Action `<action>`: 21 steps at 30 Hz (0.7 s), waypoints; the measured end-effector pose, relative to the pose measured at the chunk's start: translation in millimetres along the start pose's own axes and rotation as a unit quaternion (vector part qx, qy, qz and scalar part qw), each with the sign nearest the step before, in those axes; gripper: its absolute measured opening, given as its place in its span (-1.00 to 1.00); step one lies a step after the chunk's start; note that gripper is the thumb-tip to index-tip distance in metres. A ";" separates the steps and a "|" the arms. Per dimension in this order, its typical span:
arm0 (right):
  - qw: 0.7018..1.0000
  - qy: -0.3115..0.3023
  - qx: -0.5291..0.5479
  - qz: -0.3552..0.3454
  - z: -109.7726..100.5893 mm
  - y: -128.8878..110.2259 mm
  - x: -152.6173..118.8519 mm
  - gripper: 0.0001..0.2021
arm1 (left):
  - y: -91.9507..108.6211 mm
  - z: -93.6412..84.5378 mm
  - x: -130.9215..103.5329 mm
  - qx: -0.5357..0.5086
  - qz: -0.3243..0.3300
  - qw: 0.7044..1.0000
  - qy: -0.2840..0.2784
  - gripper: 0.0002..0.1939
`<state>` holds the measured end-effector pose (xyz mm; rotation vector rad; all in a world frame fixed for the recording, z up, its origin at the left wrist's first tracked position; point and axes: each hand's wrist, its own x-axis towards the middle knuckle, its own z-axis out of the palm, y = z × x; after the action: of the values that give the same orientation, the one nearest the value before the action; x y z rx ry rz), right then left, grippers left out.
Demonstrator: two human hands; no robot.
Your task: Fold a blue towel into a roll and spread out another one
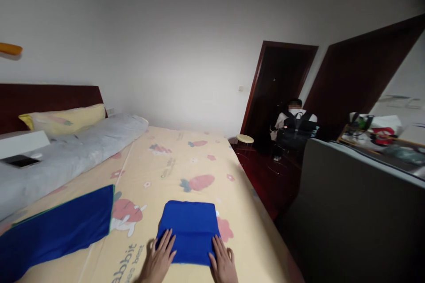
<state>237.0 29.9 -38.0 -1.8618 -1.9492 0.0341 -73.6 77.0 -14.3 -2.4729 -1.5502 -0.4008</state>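
Folded blue cloth (189,230), a compact rectangle of soft fabric, lies flat on the bed (186,159), on the yellow sheet printed with strawberries and rabbits, near the bed's right-hand edge and close to the wearer.

Left hand (159,258): open, fingers spread, palm down, resting on the near left corner of the folded cloth. Nothing gripped. Right hand (223,263): likewise open and flat, fingers extended, pressing the near right corner. Neither of the hands closes on the fabric; both only bear down on it.

Progress, judged from the layout: this cloth appears already folded, edges roughly squared, and the flat palms suggest smoothing or pressing the last fold. A second blue cloth (56,230), larger and with a green edge, lies spread out unfolded to the left of the folded one, well apart from it; it seems untouched, so that piece likely remains.

Beyond the folded cloth, toward the dark wooden headboard (49,97): a long grey bolster (83,146) and a pale yellow pillow (66,119). Far right of the bed, a seated person (295,128) by a dark doorway (282,84), uninvolved.
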 end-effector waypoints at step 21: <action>0.987 0.095 -0.022 -0.131 -43.7 -3.2 -8.6 -0.69 | -34.4 -31.9 -22.3 -0.078 0.001 0.996 -0.041 -0.41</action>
<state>248.3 9.1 -0.1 -1.5572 -2.0545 -0.2581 -117.8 63.2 9.3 -2.6398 -1.6041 -0.4405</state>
